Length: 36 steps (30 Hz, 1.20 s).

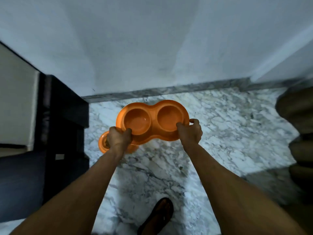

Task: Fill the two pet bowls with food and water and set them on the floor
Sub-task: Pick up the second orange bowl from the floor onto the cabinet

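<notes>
the person is bent over an orange double bowl (pixel 153 122), one moulded piece with two round wells side by side. the left hand (pixel 118 137) grips its near left rim, thumb hooked over the edge toward the left well (pixel 137 121) and fingers curled underneath. the right hand (pixel 190 133) grasps the near right rim, thumb lying on the lip of the right well (pixel 169 118) and the fingers wrapped round the outer end. both wells show plain orange bottoms. there is a small glint low in the left one, and i cannot tell whether that is wet or just light on plastic.

the bowl sits over the marble floor (pixel 220 126), close to the grey skirting (pixel 169 89) at the foot of the pale wall (pixel 152 48). whether it touches the floor i cannot tell.

a second orange dish (pixel 102 144) lies under the left hand and wrist, just beside a dark cabinet (pixel 67 107). only its left curve and a bit of its near edge show, so what it holds is hidden. the double bowl's left end overlaps it.

a foot in a dark sandal (pixel 159 216) stands on the marble between the forearms, and a blurred brown shape (pixel 298 116) fills the right edge.
</notes>
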{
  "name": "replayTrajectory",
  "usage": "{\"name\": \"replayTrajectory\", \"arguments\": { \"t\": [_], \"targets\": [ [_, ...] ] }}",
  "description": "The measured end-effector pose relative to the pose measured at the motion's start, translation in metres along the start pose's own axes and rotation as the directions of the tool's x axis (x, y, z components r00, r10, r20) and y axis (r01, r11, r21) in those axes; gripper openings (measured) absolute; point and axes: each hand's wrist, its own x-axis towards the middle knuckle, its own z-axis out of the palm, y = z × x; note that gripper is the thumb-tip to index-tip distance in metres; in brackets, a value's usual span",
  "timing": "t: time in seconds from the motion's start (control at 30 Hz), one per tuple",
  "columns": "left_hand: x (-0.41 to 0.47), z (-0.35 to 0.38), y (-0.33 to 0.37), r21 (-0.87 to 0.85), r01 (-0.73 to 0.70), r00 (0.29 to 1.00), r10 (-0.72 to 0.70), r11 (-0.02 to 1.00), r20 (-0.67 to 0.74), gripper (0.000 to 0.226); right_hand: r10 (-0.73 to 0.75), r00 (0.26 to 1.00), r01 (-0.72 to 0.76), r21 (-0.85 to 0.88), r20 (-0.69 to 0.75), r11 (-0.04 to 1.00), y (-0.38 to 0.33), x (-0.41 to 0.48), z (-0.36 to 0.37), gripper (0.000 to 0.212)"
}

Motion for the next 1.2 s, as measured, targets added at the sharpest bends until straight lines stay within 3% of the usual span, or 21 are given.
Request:
{"name": "replayTrajectory", "arguments": {
  "t": [0.13,0.27,0.57,0.9,1.2],
  "targets": [
    [-0.065,-0.095,0.090,-0.077,-0.086,0.994,0.080,0.993,-0.069,0.048,-0.063,0.998,0.064,0.107,-0.015,0.992,-0.108,-0.078,-0.055,0.058],
    [-0.117,-0.174,0.146,-0.197,-0.216,0.976,0.205,0.956,-0.072,0.039,-0.122,0.991,0.129,0.189,-0.050,0.973,-0.181,-0.148,-0.094,0.052],
    [-0.190,-0.364,0.162,-0.282,-0.290,0.955,0.259,0.914,-0.144,0.054,-0.207,0.971,0.233,0.283,-0.119,0.930,-0.258,-0.348,-0.115,0.055],
    [-0.174,-0.599,0.077,-0.328,-0.295,0.939,0.209,0.897,-0.273,0.051,-0.331,0.943,0.328,0.294,-0.042,0.898,-0.280,-0.559,-0.001,0.059],
    [-0.115,-0.779,0.006,-0.352,-0.269,0.903,0.109,0.896,-0.415,0.050,-0.430,0.882,0.373,0.273,0.191,0.887,-0.309,-0.689,0.145,0.056]
  ]
}}
